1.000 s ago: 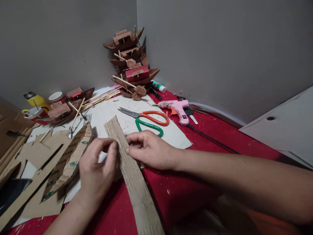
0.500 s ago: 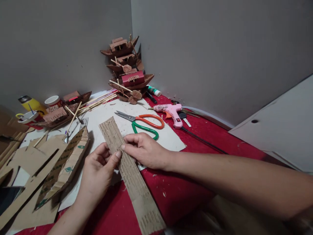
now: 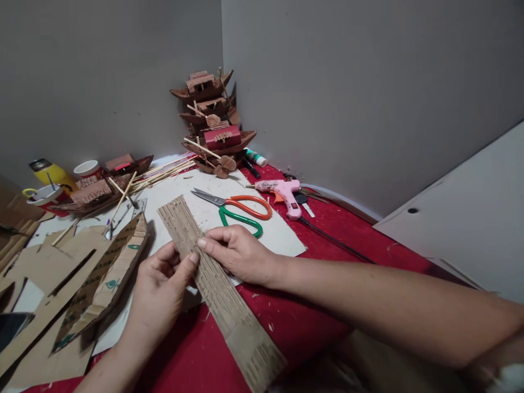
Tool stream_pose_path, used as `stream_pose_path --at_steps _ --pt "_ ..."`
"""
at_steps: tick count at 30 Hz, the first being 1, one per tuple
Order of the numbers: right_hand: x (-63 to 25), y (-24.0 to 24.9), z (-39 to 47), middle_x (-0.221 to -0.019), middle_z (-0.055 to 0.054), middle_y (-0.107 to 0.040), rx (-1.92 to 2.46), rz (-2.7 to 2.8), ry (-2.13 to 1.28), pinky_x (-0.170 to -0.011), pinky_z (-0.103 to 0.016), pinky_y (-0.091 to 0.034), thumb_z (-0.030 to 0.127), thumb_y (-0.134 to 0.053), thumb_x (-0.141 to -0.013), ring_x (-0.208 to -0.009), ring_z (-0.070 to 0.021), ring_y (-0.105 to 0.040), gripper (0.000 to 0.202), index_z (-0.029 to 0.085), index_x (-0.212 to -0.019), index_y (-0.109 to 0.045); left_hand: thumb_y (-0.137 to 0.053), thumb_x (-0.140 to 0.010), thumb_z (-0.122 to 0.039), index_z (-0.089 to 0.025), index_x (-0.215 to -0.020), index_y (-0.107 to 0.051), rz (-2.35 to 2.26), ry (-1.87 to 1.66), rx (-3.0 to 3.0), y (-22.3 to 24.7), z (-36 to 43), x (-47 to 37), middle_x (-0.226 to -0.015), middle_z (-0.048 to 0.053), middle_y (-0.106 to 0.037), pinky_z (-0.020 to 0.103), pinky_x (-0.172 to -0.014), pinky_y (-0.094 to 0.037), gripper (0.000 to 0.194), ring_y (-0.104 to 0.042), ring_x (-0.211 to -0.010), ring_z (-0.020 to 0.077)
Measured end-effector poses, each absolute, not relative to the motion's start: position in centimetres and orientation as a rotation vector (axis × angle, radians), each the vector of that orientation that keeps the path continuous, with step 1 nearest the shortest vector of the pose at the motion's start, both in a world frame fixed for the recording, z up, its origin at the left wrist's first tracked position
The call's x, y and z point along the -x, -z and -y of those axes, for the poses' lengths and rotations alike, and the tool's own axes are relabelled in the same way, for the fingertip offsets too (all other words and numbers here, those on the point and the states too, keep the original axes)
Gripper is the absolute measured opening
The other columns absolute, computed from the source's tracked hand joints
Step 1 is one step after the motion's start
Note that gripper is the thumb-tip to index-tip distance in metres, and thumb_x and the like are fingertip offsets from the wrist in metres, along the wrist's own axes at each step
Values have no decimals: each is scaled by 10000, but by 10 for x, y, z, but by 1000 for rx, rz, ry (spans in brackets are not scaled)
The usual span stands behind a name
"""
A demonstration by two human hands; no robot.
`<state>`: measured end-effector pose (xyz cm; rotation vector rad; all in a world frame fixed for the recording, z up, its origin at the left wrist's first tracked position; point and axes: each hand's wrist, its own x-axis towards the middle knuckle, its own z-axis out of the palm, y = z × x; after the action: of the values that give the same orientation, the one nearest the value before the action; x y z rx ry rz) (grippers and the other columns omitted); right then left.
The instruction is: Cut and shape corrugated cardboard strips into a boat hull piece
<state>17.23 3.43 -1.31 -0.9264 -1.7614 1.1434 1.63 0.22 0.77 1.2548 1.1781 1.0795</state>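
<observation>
A long strip of corrugated cardboard (image 3: 223,297), its ridges bared along most of its length, slants across the middle in both hands. My left hand (image 3: 164,278) pinches its left edge, thumb on top and fingers partly hidden underneath. From the other side my right hand (image 3: 237,254) grips it, thumb pressed on the ridges close to the left thumb. Just beyond the right hand lie scissors (image 3: 235,204) with one orange and one green handle. A boat-shaped cardboard hull (image 3: 108,275) rests to the left of my left hand.
Behind the scissors is a pink glue gun (image 3: 282,191) with a black cord. Finished model boats (image 3: 223,136) are stacked in the corner. Thin sticks (image 3: 164,174), cups (image 3: 49,196), a yellow bottle (image 3: 51,172) and cardboard pieces (image 3: 41,267) occupy the left. White paper (image 3: 282,234) covers part of the red tabletop (image 3: 319,305).
Both hands still grip the cardboard strip at nearly the same place. The strip's far end has shifted slightly left and its near end right; the whole view has moved a little.
</observation>
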Motion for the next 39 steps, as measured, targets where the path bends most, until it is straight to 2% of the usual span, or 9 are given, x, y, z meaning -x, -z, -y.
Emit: stream_pose_path --at_steps 2,5,7,9,15,22,30,35,39 --pt "-175 13 -36 -615 51 -471 949 1820 -916 -537 -193 -349 259 -561 -831 -540 -78 -418 115 145 -815 -552 -691 -739 -297 -162 -976 -681 -1185 -1027 -1232 -6 -4 -14 -772 28 -687 233 -592 -483 274 -589 -632 137" --pt "-181 13 -38 -774 -13 -574 888 1984 -461 -613 -216 -405 212 -607 -812 -635 -108 -500 216 136 -1009 -562 -684 -729 -301 -149 -1014 -684 -1176 -990 -1228 -3 -6 -13 -860 61 -706 260 -649 -491 323 -625 -769 193" --pt "-184 13 -39 -841 -62 -593 850 2144 -222 -672 -243 -422 225 -547 -869 -734 -141 -532 139 131 -960 -596 -680 -714 -292 -141 -990 -694 -1196 -991 -1255 -2 -7 -13 -863 61 -708 243 -615 -477 315 -619 -770 196" --pt "-183 12 -37 -826 -79 -601 885 2322 -69 -685 -262 -424 232 -476 -917 -758 -160 -543 179 129 -890 -620 -661 -708 -276 -135 -955 -705 -1231 -980 -1299 -1 -7 -14 -818 49 -705 231 -572 -456 287 -599 -698 176" --pt "-172 -1 -29 -773 -92 -609 979 2776 185 -598 -275 -420 84 -447 -896 -724 -186 -576 186 100 -854 -627 -616 -699 -232 -128 -825 -713 -1239 -897 -1387 3 -8 -12 -682 22 -678 225 -552 -434 190 -565 -626 159" --pt "-165 -11 -32 -763 -108 -640 794 2978 220 -625 -300 -466 44 -425 -888 -751 -201 -620 212 80 -841 -628 -701 -622 -272 -131 -735 -706 -1251 -815 -1301 5 -10 -11 -540 1 -623 231 -450 -388 181 -517 -469 148" --pt "-167 5 -38 -796 -105 -620 772 2888 183 -627 -283 -439 66 -407 -901 -759 -185 -582 202 87 -872 -606 -725 -628 -313 -146 -777 -703 -1261 -774 -1306 6 -12 -10 -588 0 -642 231 -469 -397 224 -537 -504 152" --pt "-182 11 -51 -723 -41 -586 881 2440 -135 -622 -248 -379 173 -494 -877 -654 -131 -508 151 116 -785 -600 -682 -682 -346 -137 -818 -683 -1261 -773 -1281 2 -11 -10 -615 2 -636 226 -501 -406 248 -542 -538 142" --pt "-188 5 -55 -571 28 -488 1109 2007 -533 -532 -210 -321 302 -524 -866 -543 -83 -427 266 134 -662 -553 -728 -649 -354 -151 -739 -636 -1241 -858 -1173 2 -12 -10 -613 -10 -622 215 -508 -410 240 -530 -533 122"
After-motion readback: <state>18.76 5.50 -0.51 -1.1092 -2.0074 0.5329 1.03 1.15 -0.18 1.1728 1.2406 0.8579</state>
